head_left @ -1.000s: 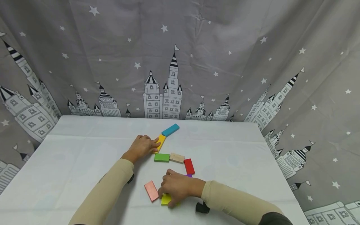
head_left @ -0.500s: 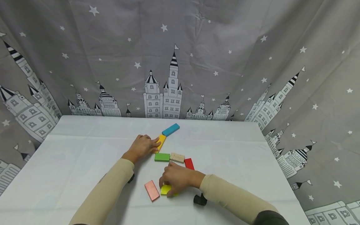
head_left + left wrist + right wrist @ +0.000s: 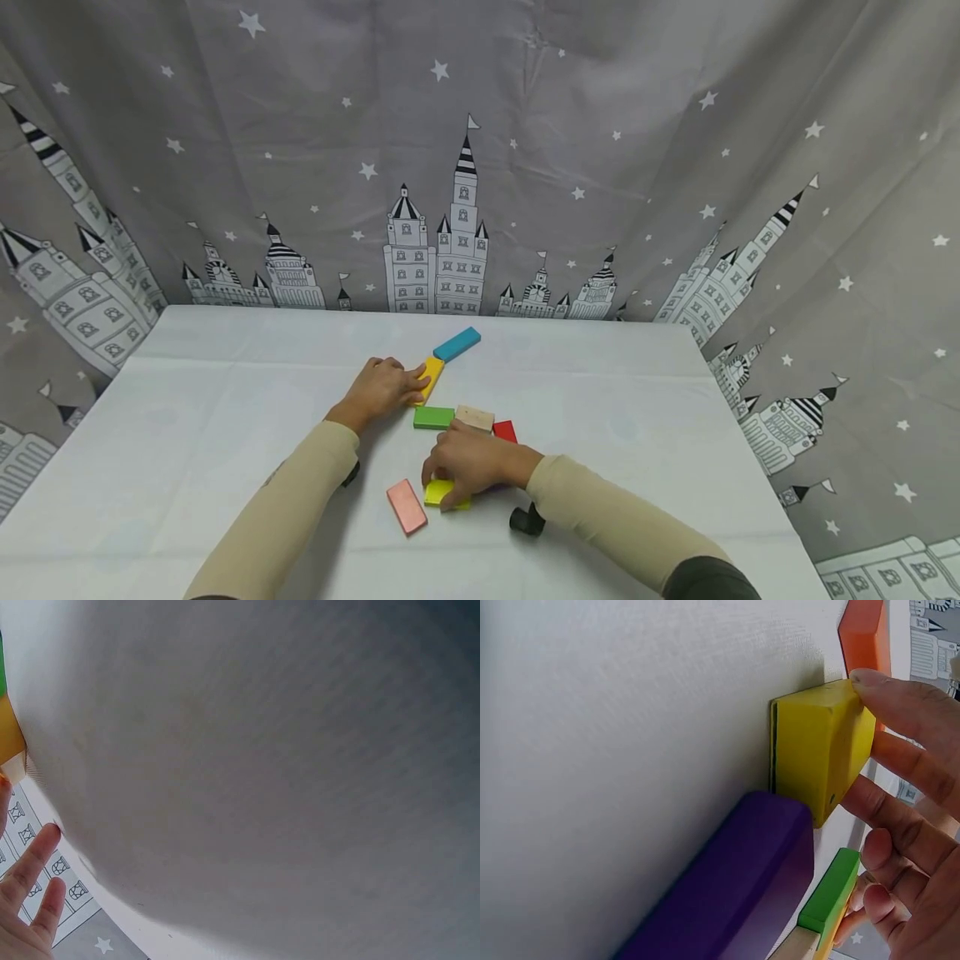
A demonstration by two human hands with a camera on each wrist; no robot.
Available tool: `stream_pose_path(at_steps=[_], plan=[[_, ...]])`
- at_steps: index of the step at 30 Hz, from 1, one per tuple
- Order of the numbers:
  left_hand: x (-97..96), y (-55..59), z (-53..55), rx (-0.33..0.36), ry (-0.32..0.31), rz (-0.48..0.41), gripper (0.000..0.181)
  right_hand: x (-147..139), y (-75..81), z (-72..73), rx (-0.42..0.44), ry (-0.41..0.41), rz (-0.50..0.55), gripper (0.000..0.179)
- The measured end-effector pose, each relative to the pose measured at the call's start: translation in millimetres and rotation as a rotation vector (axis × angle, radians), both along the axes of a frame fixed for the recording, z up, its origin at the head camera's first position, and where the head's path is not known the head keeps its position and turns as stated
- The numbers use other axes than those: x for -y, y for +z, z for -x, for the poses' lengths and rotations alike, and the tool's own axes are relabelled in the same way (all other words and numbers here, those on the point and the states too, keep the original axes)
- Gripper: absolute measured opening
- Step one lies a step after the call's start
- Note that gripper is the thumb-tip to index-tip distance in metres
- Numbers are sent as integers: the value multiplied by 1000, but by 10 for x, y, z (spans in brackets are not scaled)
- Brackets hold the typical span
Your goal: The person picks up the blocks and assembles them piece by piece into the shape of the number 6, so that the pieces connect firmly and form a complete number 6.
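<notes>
My right hand (image 3: 472, 457) pinches a bright yellow block (image 3: 802, 746) between thumb and fingers, low over the white tabletop. One corner of that block is right by the end of a purple block (image 3: 735, 877), which the hand covers in the head view. Farther off, my left hand (image 3: 381, 386) has its fingertips on an orange-yellow block (image 3: 431, 375); in the left wrist view the visible fingers (image 3: 34, 859) are straight and spread. Green (image 3: 433, 417), plain wood (image 3: 474, 417) and red (image 3: 506, 431) blocks form a bent line, the red one partly hidden.
A pink block (image 3: 407, 507) lies left of the yellow one. At the far end of the line is a blue block (image 3: 457, 343). Behind the white table (image 3: 247, 375) hangs a grey curtain (image 3: 585, 100) printed with castles and stars.
My right hand has slid the bright yellow block away from me, toward the line, and now hides the purple block and part of the red one. My left hand has stayed in place.
</notes>
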State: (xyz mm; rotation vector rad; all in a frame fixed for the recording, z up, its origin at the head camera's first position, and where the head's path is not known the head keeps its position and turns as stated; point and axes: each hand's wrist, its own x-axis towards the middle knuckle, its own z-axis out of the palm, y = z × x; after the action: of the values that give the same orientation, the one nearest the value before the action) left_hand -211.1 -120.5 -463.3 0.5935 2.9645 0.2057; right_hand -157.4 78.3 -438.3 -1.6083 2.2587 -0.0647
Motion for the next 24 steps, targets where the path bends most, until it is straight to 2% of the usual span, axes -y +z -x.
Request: stream_pose_path(at_steps=[16, 24], plan=[[-26, 17, 6, 37, 17, 10, 45, 20, 24, 39, 0, 27, -4, 32], [-26, 17, 2, 29, 15, 14, 46, -12, 47, 47, -6, 53, 1, 30]])
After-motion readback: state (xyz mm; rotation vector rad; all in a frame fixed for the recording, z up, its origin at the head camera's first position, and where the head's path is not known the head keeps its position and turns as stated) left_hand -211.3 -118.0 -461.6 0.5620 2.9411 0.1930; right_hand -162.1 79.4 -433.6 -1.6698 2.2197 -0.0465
